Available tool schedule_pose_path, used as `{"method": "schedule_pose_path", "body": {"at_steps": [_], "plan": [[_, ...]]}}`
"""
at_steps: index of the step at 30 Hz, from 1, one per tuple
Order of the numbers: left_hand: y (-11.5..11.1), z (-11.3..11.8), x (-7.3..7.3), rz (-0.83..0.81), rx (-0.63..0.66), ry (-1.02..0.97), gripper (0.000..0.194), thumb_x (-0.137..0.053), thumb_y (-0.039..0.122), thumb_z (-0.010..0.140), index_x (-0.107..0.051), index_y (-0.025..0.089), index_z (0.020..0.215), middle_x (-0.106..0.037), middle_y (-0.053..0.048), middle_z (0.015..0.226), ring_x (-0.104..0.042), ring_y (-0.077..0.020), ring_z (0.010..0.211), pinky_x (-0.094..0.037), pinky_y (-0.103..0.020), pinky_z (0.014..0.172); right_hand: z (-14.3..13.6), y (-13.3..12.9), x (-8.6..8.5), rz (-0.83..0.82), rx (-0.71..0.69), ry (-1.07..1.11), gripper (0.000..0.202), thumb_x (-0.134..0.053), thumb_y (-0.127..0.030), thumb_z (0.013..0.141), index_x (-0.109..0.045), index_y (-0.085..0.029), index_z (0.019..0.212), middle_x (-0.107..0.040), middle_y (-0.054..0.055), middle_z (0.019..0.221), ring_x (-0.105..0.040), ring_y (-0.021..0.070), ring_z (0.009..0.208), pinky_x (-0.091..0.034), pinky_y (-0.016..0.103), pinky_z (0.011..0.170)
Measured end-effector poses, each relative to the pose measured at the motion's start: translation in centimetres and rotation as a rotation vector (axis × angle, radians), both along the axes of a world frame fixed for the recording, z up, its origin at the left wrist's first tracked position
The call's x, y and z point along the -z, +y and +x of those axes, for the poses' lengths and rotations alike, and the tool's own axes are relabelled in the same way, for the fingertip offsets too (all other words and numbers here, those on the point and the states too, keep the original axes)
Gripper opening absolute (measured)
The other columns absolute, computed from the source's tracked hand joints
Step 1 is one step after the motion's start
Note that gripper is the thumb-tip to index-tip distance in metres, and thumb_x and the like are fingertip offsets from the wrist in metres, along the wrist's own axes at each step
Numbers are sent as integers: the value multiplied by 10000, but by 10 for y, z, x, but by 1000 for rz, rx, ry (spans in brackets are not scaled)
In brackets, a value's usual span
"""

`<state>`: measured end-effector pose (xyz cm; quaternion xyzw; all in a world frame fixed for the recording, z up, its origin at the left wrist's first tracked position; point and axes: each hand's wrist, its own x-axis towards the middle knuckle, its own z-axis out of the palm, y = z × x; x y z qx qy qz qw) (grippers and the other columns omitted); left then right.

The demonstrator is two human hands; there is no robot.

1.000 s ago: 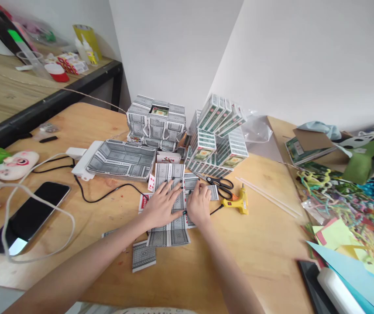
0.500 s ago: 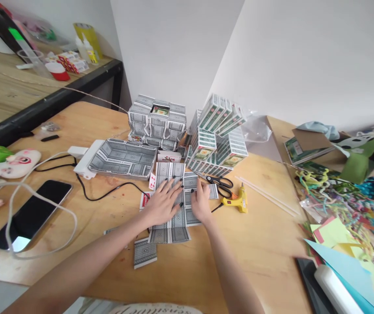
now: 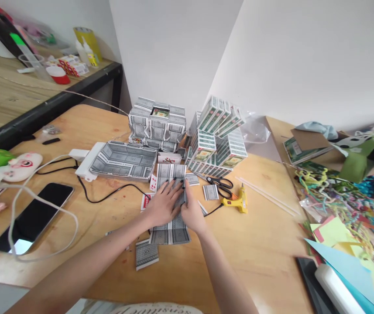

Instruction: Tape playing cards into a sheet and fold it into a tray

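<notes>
Trainee: Head view: what is the hand position?

Instructor: The left hand (image 3: 164, 205) lies flat with fingers spread over the patterned card panel (image 3: 173, 226). The right hand (image 3: 193, 214) sits at the panel's right edge with fingers close together; whether they pinch that edge cannot be told.

Trainee: Which faults may arise?

Instructor: Uneven pressure from the left fingers could let the panel slip or crease along its pale centre seam. To the right of the right fingers lies the yellow glue gun (image 3: 238, 202). Its black cable (image 3: 216, 211) runs back toward the panel; lifting the panel carelessly could snag the cable and drag the gun. The scissors (image 3: 219, 184), beyond and right of the right fingertips, could be knocked by an outward sweep. The same sweep could displace the loose card piece (image 3: 211, 192) just short of them.

Trainee: Which markings are legible?

Instructor: Left of the left fingers, a red label (image 3: 146, 201) appears to read "POKER", partly covered. Beyond the right fingertips, the stacked card boxes (image 3: 203, 140) bear green-and-white print too small to read. Lettering on the garment (image 3: 160, 309), behind both hands, is cut off.
</notes>
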<state>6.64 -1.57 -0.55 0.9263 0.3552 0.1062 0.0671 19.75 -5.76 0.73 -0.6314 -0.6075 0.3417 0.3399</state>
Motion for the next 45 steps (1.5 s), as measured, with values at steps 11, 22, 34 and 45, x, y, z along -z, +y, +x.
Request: {"method": "schedule_pose_path", "body": {"at_steps": [11, 22, 34, 45], "plan": [[1, -3, -1, -90, -8, -71, 518, -388, 399, 851, -387, 145, 1302, -308, -86, 1428, -145, -263, 1352, -119, -454, 1105, 7, -13, 2, 20, 120, 316, 650, -479, -163, 761, -283, -192, 1379, -459, 80, 1337, -427, 212, 1234, -358, 427, 1017], [48, 43, -7, -612, -197, -928, 324, -431, 242, 844, -474, 204, 1163, -534, -57, 1239, -480, -167, 1162, -362, -327, 1001, 16, -48, 4, -36, 79, 403, 718, -473, -142, 737, -217, -235, 1402, -316, 4, 1431, -241, 174, 1338, -165, 383, 1115], [52, 62, 5, -542, -332, -937, 198, -430, 284, 858, -569, 192, 965, -646, -37, 994, -590, -166, 943, -438, -291, 848, 8, -33, 16, 58, 21, 261, 683, -417, -134, 782, -172, -215, 1414, -265, 13, 1453, -156, 162, 1363, -123, 400, 1126], [50, 66, 9, -467, -305, -880, 219, -396, 256, 870, -545, 186, 1013, -630, -52, 1037, -577, -165, 984, -431, -306, 883, 3, -31, 20, 82, 31, 228, 648, -383, -152, 816, -150, -196, 1419, -217, 22, 1471, -150, 161, 1364, -141, 380, 1128]]}}
